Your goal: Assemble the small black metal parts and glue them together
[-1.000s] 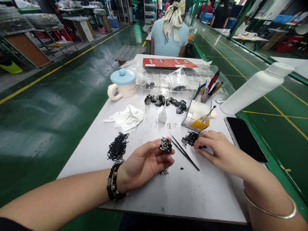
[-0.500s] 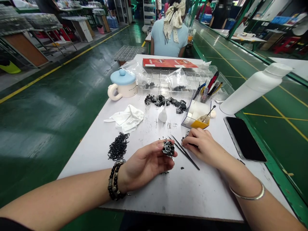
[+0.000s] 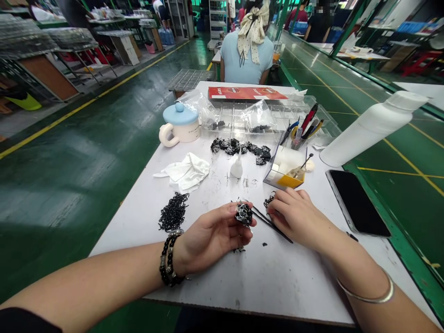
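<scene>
My left hand (image 3: pixel 215 231) is raised a little over the table, its thumb and fingers closed around a small black part with silvery wire-like trim (image 3: pixel 243 214). To its right, my right hand (image 3: pixel 294 215) rests low on the tabletop with the fingers curled. Its fingertips are hidden, so what they pinch cannot be made out. They lie at a little heap of small black pieces (image 3: pixel 268 200) and against black tweezers (image 3: pixel 274 225), which slant across the table between my hands. A pile of black hook-shaped pieces (image 3: pixel 173 212) lies left of my left hand.
Behind my hands stand a small white dropper bottle (image 3: pixel 236 167), a row of black-and-silver parts (image 3: pixel 231 146) and a box of pens (image 3: pixel 285 178). A white cloth (image 3: pixel 187 170) and lidded mug (image 3: pixel 182 127) are left; a phone (image 3: pixel 357 201) and white bottle (image 3: pixel 367 129) right.
The right hand's fingers have moved in slightly against the tweezers, whose prongs now look closer together. My left hand keeps its hold on the black part. The whole view has shifted slightly.
</scene>
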`<state>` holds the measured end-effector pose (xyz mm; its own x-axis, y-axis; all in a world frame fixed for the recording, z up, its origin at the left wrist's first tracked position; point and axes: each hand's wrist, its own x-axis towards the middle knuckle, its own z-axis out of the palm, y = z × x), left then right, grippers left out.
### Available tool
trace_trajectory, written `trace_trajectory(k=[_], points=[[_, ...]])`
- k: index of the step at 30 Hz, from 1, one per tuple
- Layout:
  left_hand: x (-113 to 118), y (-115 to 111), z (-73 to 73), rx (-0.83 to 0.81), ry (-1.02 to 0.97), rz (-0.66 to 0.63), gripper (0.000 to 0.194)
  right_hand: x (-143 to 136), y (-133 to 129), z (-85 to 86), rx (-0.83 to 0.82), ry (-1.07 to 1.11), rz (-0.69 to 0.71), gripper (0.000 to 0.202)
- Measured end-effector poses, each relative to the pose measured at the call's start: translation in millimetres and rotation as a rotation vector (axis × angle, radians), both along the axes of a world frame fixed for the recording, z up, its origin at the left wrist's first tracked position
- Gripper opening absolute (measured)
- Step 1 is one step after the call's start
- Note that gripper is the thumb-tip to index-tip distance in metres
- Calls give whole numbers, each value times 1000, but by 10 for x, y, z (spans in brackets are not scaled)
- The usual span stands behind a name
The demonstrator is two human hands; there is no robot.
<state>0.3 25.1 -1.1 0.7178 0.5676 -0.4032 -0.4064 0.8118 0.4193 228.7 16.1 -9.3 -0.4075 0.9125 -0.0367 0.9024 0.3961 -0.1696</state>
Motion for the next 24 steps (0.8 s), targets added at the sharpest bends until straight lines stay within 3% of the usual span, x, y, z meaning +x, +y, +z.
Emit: trace_trajectory(k=[11,24], points=[[-5,10,-23,9,-6,0,23,42,-87,66,17,-104,-130,12],[-3,16,-20,-5,-45,14,23,88,-103,14,-87,-64,-83,12]])
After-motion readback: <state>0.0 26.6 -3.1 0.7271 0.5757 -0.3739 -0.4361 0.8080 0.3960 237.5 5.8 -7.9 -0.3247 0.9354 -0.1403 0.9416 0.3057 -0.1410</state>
